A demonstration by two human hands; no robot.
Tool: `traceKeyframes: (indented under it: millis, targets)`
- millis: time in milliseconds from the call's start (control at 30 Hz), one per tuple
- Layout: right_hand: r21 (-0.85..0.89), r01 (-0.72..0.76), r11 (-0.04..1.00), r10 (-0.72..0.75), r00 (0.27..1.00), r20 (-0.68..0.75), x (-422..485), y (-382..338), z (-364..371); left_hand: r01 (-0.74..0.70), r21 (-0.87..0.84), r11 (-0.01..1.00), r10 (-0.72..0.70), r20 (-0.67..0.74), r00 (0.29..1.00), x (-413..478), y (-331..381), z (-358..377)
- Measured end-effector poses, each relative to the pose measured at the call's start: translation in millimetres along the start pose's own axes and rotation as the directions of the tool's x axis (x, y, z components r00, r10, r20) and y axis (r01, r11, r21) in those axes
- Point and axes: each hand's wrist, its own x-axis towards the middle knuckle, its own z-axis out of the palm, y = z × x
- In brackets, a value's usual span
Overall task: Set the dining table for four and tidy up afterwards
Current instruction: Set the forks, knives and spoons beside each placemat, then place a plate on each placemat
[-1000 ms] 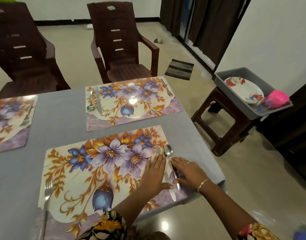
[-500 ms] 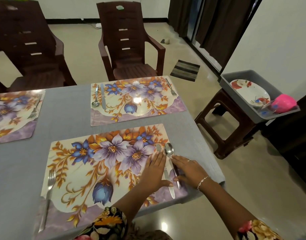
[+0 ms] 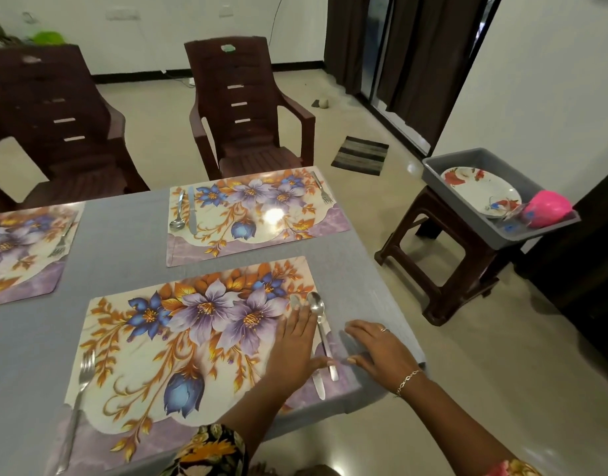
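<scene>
Squaring spoon (image 3: 318,310) and knife (image 3: 319,387) side by side at placemat (image 3: 141,355) right edge, apparently; left hand (image 3: 293,343), right hand (image 3: 381,352) flat, fingers straight, flanking them, gripping nothing.

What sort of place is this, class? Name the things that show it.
Probably a home dining room: a grey-clothed dining table laid with floral placemats, dark brown plastic armchairs beside it, and a grey plastic tub holding a white flowered plate.

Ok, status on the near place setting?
Left hand flat over knife, right hand flat on tablecloth beside spoon. Knife and spoon lie side by side on near placemat. Plate in grey tub on stool. Nothing blocking.
</scene>
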Motion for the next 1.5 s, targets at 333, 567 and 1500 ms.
traceKeyframes:
  millis: [333, 567, 1500]
  targets:
    - [0.004, -0.032, 0.999, 0.032, 0.985, -0.167, -41.5, 41.7, -15.1, -0.062, -0.007, 0.998, 0.062, -0.042, 0.997, 10.7, 71.4, -0.2]
    - [-0.024, -0.199, 0.98, 0.185, 0.943, -0.278, -96.7, 109.5, -22.2, -0.187, -0.01, 0.982, 0.187, 0.027, 0.982, 35.6, 152.3, 12.2]
    - [0.07, -0.43, 0.9, 0.431, 0.856, -0.285, -20.6, 510.4, -193.0, -0.108, -0.334, 0.936, 0.126, 0.035, 0.991, 402.0, 409.9, 36.0]
